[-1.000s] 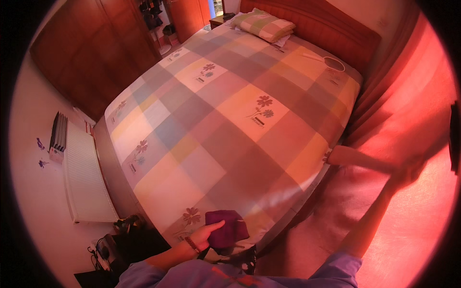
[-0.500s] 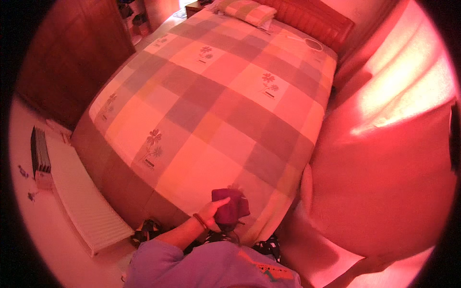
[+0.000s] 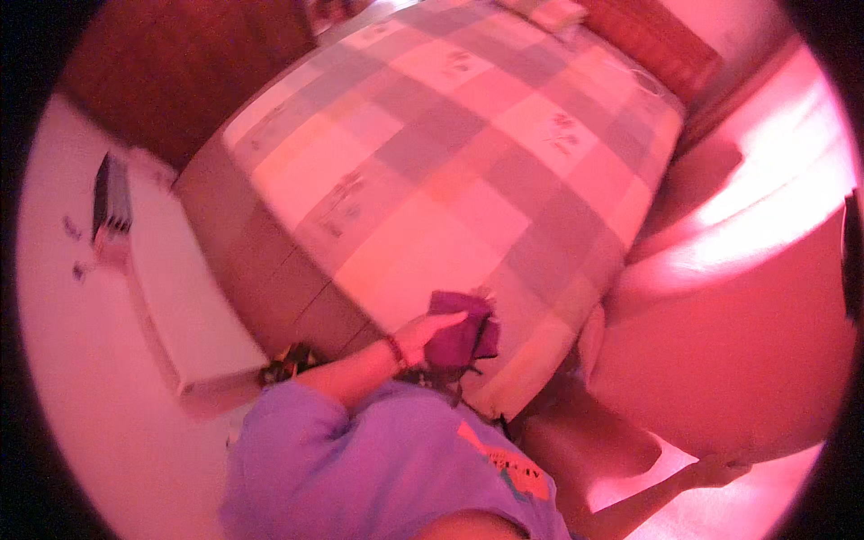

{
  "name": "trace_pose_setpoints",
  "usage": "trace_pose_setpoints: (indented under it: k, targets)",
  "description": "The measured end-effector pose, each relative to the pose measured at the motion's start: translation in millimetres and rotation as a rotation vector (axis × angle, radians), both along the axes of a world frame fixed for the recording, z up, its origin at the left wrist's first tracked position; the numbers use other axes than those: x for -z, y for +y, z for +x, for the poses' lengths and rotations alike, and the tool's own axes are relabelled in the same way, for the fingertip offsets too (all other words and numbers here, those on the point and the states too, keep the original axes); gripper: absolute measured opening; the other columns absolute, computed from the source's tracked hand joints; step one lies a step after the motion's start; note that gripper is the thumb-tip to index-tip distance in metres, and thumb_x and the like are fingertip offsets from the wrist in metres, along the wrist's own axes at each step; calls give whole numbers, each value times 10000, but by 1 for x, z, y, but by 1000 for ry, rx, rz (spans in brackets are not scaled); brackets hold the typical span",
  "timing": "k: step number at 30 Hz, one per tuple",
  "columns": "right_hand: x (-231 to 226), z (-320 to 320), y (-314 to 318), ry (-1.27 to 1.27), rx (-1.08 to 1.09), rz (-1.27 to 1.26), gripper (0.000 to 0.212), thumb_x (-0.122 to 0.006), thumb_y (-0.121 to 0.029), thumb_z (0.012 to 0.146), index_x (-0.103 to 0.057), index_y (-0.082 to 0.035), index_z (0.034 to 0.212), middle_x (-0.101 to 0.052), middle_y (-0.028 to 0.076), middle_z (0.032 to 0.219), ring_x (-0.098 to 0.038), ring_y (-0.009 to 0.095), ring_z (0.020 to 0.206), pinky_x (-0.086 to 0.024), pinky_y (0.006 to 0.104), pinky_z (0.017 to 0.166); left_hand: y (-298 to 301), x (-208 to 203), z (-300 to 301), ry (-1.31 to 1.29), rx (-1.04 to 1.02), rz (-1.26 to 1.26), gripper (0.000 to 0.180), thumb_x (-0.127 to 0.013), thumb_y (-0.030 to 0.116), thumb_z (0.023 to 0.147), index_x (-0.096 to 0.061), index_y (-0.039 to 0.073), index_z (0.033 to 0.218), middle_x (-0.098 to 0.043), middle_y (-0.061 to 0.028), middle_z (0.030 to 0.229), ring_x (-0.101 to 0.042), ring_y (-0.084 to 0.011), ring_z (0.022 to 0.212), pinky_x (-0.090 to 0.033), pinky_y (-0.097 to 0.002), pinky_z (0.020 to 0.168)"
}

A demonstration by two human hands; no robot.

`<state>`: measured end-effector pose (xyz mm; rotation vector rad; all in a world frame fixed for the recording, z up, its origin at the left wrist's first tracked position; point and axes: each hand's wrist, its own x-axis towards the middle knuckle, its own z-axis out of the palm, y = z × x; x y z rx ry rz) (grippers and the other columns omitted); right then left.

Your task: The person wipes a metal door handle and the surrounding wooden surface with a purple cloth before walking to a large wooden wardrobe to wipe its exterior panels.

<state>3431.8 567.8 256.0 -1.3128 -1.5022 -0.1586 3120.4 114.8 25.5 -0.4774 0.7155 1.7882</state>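
Note:
My left hand [image 3: 425, 336] is closed on a folded purple cloth [image 3: 461, 335], with the thumb lying across its top. A dark strip or cord runs along the right side of the cloth, and motion blur hides what it is. The bundle is over the near end of a bed with a checked, flower-printed bedspread [image 3: 468, 216]. At the lower right, my right hand [image 3: 723, 469] is at the lower edge of a large red curtain [image 3: 720, 360]. Its fingers look closed on that edge, though they are small and blurred.
A brown wooden panel [image 3: 180, 81] stands left of the bed, and a headboard [image 3: 661, 40] rises at the far end. On the left lie a long white board [image 3: 193, 306] and a dark stacked object [image 3: 112, 198]. Bright light glows through the curtain's upper part.
The view has swung, so the bed sits further right and higher. The purple cloth stays in my left hand, its dark strip now showing. My right hand shows more clearly at the curtain edge.

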Motion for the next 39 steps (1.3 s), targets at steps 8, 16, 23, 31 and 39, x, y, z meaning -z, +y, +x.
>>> trace_pose_setpoints:
  k: [8, 16, 23, 31, 39]
  targets:
    - [3, -34, -33, -28, -238, 79, 528, -685, -345, 982, -569, -3, 1367, -664, 177, 1179, -644, 271, 1099, -574, 415, 889, -22, -49, -7, 144, -48, 30, 455, -709, 238, 965, -580, 53, 1360, -689, -112, 1268, -701, -250, 1084, -581, -434, 938]
    - [108, -61, -84, -238, -314, 1, 484, -707, -155, 955, -562, 22, 1382, -632, 228, 1296, -637, 318, 1159, -537, 432, 975, -105, -20, -118, -4, 17, 187, 440, -717, 214, 955, -583, 39, 1336, -698, -126, 1247, -703, -246, 1089, -573, -425, 961]
    - [194, -332, -291, -418, -934, -648, 442, -649, 30, 885, -582, 42, 1321, -607, 156, 1242, -610, 247, 1117, -527, 364, 941, -221, -9, -255, 4, -74, 177, 454, -732, 256, 946, -601, 55, 1331, -702, -120, 1245, -704, -242, 1081, -576, -430, 943]
    - [195, -491, -508, -669, -1520, -882, 486, -726, 4, 857, -567, -56, 1312, -546, 169, 1248, -623, 331, 1083, -577, 407, 813, -357, -32, -330, 132, -527, -122, 408, -690, 246, 976, -612, 62, 1332, -702, -87, 1240, -690, -240, 1103, -555, -414, 978]
    - [315, -492, -523, -1192, -1729, -793, 484, -741, -145, 869, -533, -84, 1302, -511, 200, 1275, -613, 436, 1111, -552, 505, 888, -436, -77, -303, 119, -693, -210, 374, -710, 231, 966, -629, 53, 1286, -701, -87, 1223, -693, -232, 1079, -564, -419, 959]
